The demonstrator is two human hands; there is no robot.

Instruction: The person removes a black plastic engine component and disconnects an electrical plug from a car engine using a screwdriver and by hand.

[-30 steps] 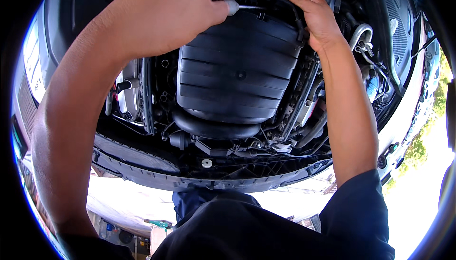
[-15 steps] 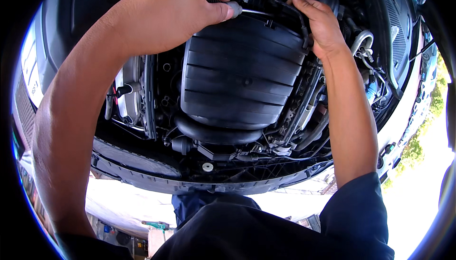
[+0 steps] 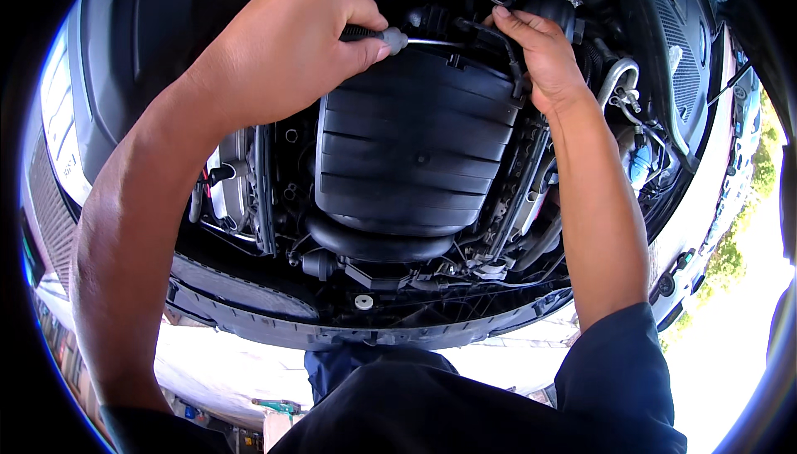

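Left hand (image 3: 286, 43), clenched around the dark handle of a screwdriver (image 3: 398, 39), sits at the upper edge of an open engine bay; one slim metal shaft runs from the handle rightward across the top rim of the ribbed black engine cover (image 3: 411, 151). Right hand (image 3: 544, 56), fingers curled downward, presses on a black hose or cable (image 3: 506, 43) just where the shaft ends; whether it pinches that line or merely steadies it cannot be told, and the tool's tip is hidden behind the fingers. Two bare forearms enter from the lower edge, the right one emerging from a dark blue sleeve (image 3: 618, 371).

One large cover fills the bay's centre, its surface marked by several horizontal ribs. Below it lies one thick black intake duct (image 3: 374, 242), curved and touching the cover's lower edge. Left of the cover, one pale metal component with a red-tipped wire (image 3: 220, 184) shows partly behind the left forearm. Right of the right wrist, one bent silver pipe (image 3: 618, 80) stands among tangled hoses. One white round fastener (image 3: 364, 301) sits on the front crossmember (image 3: 274, 325), which curves along the bay's near edge.

Parts at the top of the bay, behind both hands, are dark and crowded and cannot be told apart. Fisheye bending distorts the car body (image 3: 714, 205) at the right rim, where green foliage (image 3: 735, 246) shows blurred beyond.
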